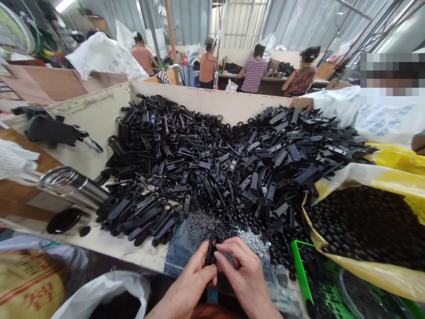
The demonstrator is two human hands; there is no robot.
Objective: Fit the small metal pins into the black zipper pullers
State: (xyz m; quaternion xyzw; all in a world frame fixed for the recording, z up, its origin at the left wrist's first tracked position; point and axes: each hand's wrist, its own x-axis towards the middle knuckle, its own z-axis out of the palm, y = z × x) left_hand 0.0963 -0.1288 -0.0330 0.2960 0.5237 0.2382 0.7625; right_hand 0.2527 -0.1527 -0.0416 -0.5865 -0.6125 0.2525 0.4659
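My left hand (187,283) and right hand (244,277) pinch a small black plastic part (210,250) between them, fingers nearly closed on it; just ahead, silvery screws (202,226) lie on denim cloth (179,252), then a heap of black plastic parts (212,164) inside a pale board bin (199,99), with seated co-workers (254,73) far beyond

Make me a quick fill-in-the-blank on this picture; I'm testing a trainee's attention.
The left hand and right hand both pinch one ____ plastic part.
The tray by the right hand has a ____ rim.
The steel cylinder lies to the ____ of the heap.

Missing words: black; green; left.
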